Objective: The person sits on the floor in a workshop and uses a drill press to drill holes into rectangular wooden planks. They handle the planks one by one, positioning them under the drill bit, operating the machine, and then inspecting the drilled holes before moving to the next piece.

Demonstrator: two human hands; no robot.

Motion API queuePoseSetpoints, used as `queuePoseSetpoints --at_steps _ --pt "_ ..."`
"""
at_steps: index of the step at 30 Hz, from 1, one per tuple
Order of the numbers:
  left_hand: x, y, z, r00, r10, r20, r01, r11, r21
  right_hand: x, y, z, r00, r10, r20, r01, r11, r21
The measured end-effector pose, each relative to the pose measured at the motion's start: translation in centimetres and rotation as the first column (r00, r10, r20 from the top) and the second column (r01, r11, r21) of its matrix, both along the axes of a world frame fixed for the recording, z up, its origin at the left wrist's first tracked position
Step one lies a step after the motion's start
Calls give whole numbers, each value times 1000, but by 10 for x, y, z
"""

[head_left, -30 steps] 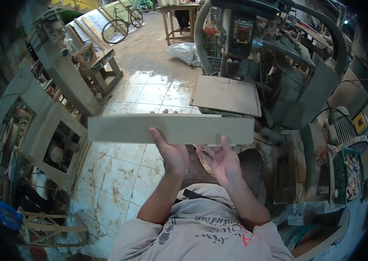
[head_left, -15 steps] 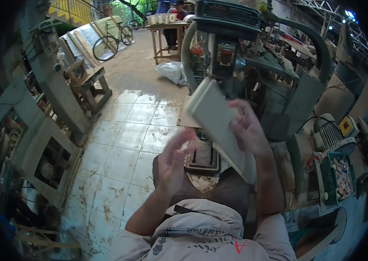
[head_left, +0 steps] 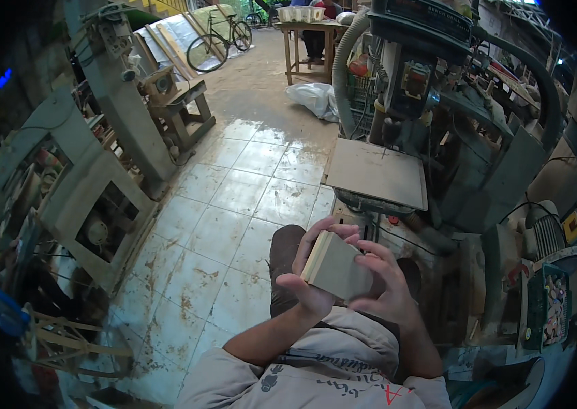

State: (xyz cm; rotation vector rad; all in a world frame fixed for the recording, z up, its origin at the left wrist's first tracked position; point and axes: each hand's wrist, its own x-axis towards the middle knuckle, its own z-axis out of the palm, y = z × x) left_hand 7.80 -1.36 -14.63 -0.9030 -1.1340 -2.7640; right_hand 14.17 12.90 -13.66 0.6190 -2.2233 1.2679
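Observation:
A small stack of flat, pale rectangular boards [head_left: 341,267] is held in front of my body, over my lap. My left hand [head_left: 309,290] cups its left end, thumb at the near side and fingers around the far side. On the right, my right hand [head_left: 391,283] grips the stack with its fingers over the top face; its palm side is partly blurred. Just beyond my hands stands a bench drill press [head_left: 415,75] with a flat board table [head_left: 377,174]. The lower faces of the boards are hidden.
A green basket of small coloured pieces [head_left: 528,327] stands at the right beside a motor [head_left: 544,228]. On the left are a grey post [head_left: 121,102] and a wooden machine cabinet [head_left: 91,198]. Farther off are a bicycle [head_left: 220,42], a white sack [head_left: 314,99] and a table [head_left: 300,28] with a person behind.
My left hand, apart from the boards before, has closed on their left end. The boards have come lower and nearer my body, and the view has turned down and left.

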Motion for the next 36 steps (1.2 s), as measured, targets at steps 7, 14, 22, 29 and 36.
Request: queuePoseSetpoints --at_steps 7,14,22,29,36 --pt "-8 0 -5 994 -29 103 24 999 47 9 -10 -8 987 -151 -59 154 986 60" --pt "-12 1 4 985 -61 161 36 988 153 11 -11 -11 984 -179 -14 180 982 58" --pt "-8 -1 7 986 -91 136 74 989 127 10 -20 -4 962 -249 -108 263 955 137" --pt "-9 -1 5 984 -118 132 96 982 163 9 -26 0 954 -274 -121 289 949 129" --pt "-10 -13 -2 982 -190 14 178 941 289 22 -45 -9 896 -358 -261 390 917 79"
